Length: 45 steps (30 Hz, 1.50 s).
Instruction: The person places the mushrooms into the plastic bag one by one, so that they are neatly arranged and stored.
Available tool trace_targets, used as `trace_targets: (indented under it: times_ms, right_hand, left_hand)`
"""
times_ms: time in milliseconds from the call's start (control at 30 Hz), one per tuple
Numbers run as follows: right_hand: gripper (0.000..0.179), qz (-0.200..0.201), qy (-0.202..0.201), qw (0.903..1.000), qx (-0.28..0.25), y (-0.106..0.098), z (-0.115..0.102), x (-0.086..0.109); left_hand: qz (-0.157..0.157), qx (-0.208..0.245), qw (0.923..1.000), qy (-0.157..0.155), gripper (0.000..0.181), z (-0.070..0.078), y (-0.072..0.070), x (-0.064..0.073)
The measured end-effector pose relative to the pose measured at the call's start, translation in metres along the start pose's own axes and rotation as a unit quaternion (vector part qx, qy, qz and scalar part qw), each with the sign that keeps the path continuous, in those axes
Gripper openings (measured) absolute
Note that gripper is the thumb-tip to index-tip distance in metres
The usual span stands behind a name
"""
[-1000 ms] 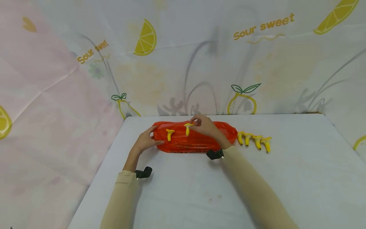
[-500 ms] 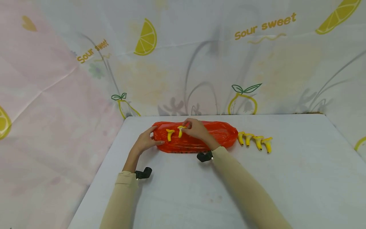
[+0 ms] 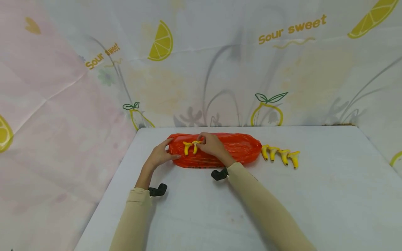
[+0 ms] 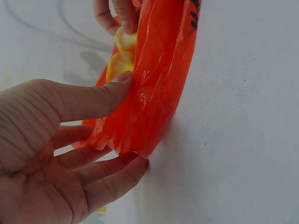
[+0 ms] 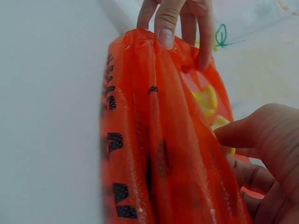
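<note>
A red plastic bag (image 3: 240, 148) lies lengthwise at the back of the white table. My left hand (image 3: 158, 155) grips its left end; in the left wrist view the thumb (image 4: 110, 95) lies over the top with the other fingers beneath. One yellow mushroom (image 3: 186, 149), trumpet-shaped like a chanterelle, rests on the bag near that hand. My right hand (image 3: 213, 144) pinches a second yellow mushroom (image 3: 195, 147) by its cap, just to the right of the first. In the right wrist view the raised bag edge and the fingers partly hide both mushrooms.
Several more yellow mushrooms (image 3: 284, 156) stand in a slanting row on the table (image 3: 329, 195), right of the bag. Behind the table hangs a printed cloth (image 3: 194, 80) with lemons and lettering.
My right hand has moved left along the bag with its mushroom, bringing it beside the one lying there. The left hand has stayed at the bag's left end.
</note>
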State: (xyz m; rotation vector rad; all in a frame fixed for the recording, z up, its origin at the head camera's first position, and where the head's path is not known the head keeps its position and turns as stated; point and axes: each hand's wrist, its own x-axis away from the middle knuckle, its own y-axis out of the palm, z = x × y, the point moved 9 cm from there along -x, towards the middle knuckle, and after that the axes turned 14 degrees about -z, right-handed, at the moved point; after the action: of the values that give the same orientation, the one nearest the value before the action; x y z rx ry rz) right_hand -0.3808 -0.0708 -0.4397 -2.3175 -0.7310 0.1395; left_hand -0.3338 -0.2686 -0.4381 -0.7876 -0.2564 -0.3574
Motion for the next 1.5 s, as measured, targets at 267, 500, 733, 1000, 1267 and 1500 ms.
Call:
trace_targets:
  times_ms: [267,500,733,1000,1267,1500]
  right_hand:
    - [0.021,-0.010,0.005,0.9999,0.009,0.003,0.002,0.000]
    - [0.032,-0.027,-0.001,0.9990,0.036,0.000,-0.004,0.002]
    - [0.040,-0.049,-0.001,0.9984,0.029,-0.011,-0.001,0.013]
    - [0.041,-0.081,-0.017,0.9966,-0.005,-0.033,0.002,0.030]
    - [0.039,-0.079,-0.021,0.9966,0.002,-0.055,0.012,0.051]
    - [0.041,-0.077,-0.038,0.9964,-0.001,-0.072,0.015,0.069]
  left_hand:
    - [-0.001,0.005,1.0000,-0.004,0.086,0.000,0.000,0.001]
    - [0.001,-0.002,1.0000,-0.003,0.087,0.000,0.000,-0.001]
    - [-0.003,0.004,1.0000,0.000,0.087,0.000,0.003,-0.001]
    - [0.004,0.000,1.0000,0.007,0.085,0.001,0.002,0.001]
    - [-0.003,-0.003,1.0000,0.004,0.087,-0.001,0.003,0.000]
    - [-0.005,-0.001,1.0000,0.007,0.088,-0.001,0.003,-0.002]
